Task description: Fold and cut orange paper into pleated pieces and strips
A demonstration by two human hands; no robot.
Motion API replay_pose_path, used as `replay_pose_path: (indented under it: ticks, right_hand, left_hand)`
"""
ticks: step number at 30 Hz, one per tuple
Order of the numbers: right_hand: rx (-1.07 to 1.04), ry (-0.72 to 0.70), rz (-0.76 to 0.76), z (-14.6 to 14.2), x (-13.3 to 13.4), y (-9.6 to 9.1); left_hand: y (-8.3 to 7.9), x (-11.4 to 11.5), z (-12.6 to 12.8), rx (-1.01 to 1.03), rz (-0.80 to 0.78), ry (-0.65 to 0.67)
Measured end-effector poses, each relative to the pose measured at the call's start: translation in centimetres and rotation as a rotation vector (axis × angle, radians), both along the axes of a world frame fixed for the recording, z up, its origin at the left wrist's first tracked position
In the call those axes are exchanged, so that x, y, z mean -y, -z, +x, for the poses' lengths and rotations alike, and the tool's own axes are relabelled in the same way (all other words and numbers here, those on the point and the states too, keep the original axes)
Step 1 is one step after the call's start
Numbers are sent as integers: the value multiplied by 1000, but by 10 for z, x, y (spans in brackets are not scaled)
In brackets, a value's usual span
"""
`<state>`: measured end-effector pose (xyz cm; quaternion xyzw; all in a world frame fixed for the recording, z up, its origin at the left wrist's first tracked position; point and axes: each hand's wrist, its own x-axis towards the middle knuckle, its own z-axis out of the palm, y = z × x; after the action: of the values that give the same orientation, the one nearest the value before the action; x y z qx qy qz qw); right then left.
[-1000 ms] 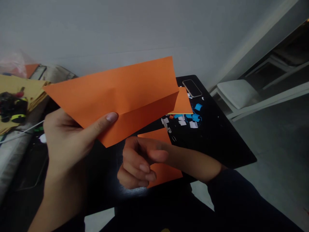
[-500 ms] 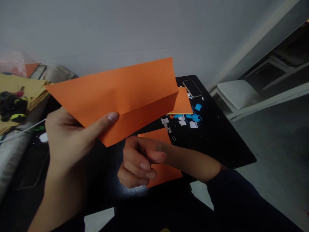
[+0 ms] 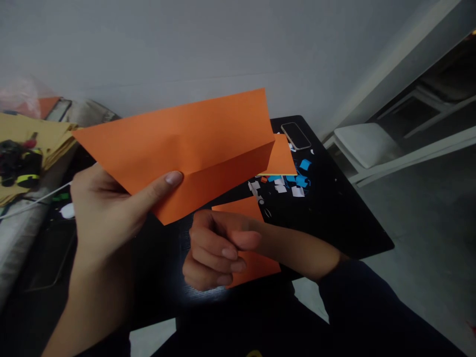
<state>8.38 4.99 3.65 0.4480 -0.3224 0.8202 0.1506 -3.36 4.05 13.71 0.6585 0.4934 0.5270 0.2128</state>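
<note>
My left hand (image 3: 111, 213) grips a sheet of orange paper (image 3: 178, 134) by its lower left part, thumb on the front face and the other fingers hidden behind. A crease runs along the sheet, and its lower strip is angled and darker. Just below, my right hand (image 3: 215, 250) is loosely curled with nothing visible in it, apart from the held sheet. Under my right wrist another orange sheet (image 3: 256, 267) lies on the black table (image 3: 345, 218), partly covered by the hand and forearm.
Beyond my right hand lie a stack of orange paper (image 3: 282, 156), a phone (image 3: 296, 136), scissors (image 3: 260, 198) and white and blue paper scraps (image 3: 301, 181). Yellow cloth (image 3: 44, 131) and a white cable (image 3: 40, 201) are at left. A wall (image 3: 208, 44) stands behind; a white stool (image 3: 366, 144) is to the right.
My right hand has shifted very slightly to the right, still curled. The held orange sheet and my left hand are almost unmoved.
</note>
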Motion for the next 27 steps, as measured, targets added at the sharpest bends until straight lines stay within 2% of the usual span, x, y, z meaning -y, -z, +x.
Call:
replay_pose_path:
  ticks: [7,9,12,14,17,20,27]
  right_hand:
    - [-62,12,-23,12,9,-13]
    - [76,80,-142,15,10,-14]
    - [-48,47,-14,12,8,-15]
    - [-106,28,19,9,5,-14]
    - [-120,20,20,4,2,-14]
    - [-133,-5,3,3,3,-14]
    - [-112,-37,-1,4,3,-8]
  left_hand:
    - [2,2,-2,-28,0,-4]
    - [3,1,-2,-35,-1,-3]
    - [3,0,-2,-38,-9,6]
    - [3,0,-2,-23,0,11]
    - [2,0,0,14,19,-11]
    - [1,1,1,-3,-37,-11]
    - [-1,3,0,-3,-59,-12]
